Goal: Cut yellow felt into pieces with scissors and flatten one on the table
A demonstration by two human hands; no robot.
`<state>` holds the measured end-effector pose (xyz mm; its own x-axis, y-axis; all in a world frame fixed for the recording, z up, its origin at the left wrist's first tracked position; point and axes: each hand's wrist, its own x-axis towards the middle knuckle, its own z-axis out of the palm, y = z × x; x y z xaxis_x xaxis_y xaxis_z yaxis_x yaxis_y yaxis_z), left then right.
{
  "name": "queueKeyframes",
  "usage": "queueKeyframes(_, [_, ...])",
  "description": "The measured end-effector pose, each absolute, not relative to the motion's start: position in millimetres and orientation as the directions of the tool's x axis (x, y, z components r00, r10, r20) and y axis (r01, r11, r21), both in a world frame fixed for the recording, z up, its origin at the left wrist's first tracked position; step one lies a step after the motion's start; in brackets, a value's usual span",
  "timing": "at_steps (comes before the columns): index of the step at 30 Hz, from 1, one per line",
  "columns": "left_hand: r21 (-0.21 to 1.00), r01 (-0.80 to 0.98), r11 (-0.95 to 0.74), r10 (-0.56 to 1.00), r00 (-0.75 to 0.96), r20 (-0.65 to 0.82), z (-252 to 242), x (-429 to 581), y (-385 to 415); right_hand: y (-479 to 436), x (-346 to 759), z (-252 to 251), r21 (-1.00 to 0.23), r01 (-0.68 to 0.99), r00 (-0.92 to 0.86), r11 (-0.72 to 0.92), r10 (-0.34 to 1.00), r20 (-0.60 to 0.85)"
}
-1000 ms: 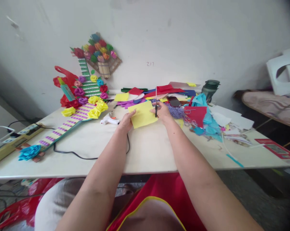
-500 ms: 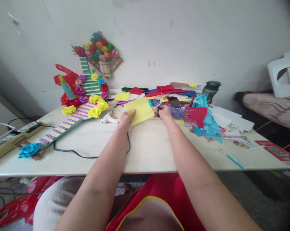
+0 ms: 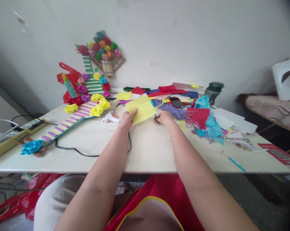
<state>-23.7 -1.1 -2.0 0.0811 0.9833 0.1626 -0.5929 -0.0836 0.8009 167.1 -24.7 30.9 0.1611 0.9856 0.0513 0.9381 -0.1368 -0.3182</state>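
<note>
A square sheet of yellow paper (image 3: pixel 142 109) is pinched at its lower left edge by my left hand (image 3: pixel 127 119), thumb on top. My right hand (image 3: pixel 166 118) is closed around the dark handles of a pair of scissors (image 3: pixel 157 119) at the sheet's right side. Little of the blades shows; they lie close to the paper's right edge, and I cannot tell whether they touch it. A white glue gun (image 3: pixel 110 117) lies just left of my left hand. Purple shredded strands (image 3: pixel 174 111) lie beyond my right hand.
Stacked coloured paper (image 3: pixel 167 90), a phone (image 3: pixel 176 102) and a dark green bottle (image 3: pixel 214 91) stand or lie at the back. Blue and red scraps (image 3: pixel 211 126) spread to the right. A flower-decorated guitar shape (image 3: pixel 70 121) and a power strip (image 3: pixel 20 136) occupy the left. A black cord (image 3: pixel 77 152) crosses the table.
The scissors, upright beside the paper's right corner before, are now lowered with their blades toward the sheet's right edge. My left hand keeps its hold on the yellow paper. The view has shifted slightly.
</note>
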Motion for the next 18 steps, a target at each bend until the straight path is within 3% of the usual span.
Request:
queueKeyframes(4, [0.804,-0.589,-0.082,0.984,0.078,0.157,-1.4,-23.7,-1.6,-27.0,169.2,32.5,-0.304,0.949,0.113,-0.079,0.989,0.095])
queueKeyframes(7, [0.811,-0.581,-0.072,0.985,0.087,0.15,-0.3,-23.7,-2.9,-26.8,171.5,33.5,-0.357,0.934,0.136,0.006,0.919,0.371])
queueKeyframes(11, [0.823,-0.568,-0.023,0.986,0.121,0.111,2.4,-22.7,-6.4,-23.2,172.8,34.8,-0.324,0.868,-0.034,0.375,0.697,0.716])
queueKeyframes(14, [0.837,-0.546,0.036,0.984,0.168,0.067,2.7,-22.7,-7.5,-19.7,171.4,35.3,-0.256,0.784,-0.197,0.566,0.618,0.761])
queueKeyframes(18, [0.859,-0.493,0.139,0.968,0.249,-0.013,1.5,-24.7,-5.2,-19.1,168.3,39.1,-0.385,0.741,-0.188,0.55,0.72,0.668])
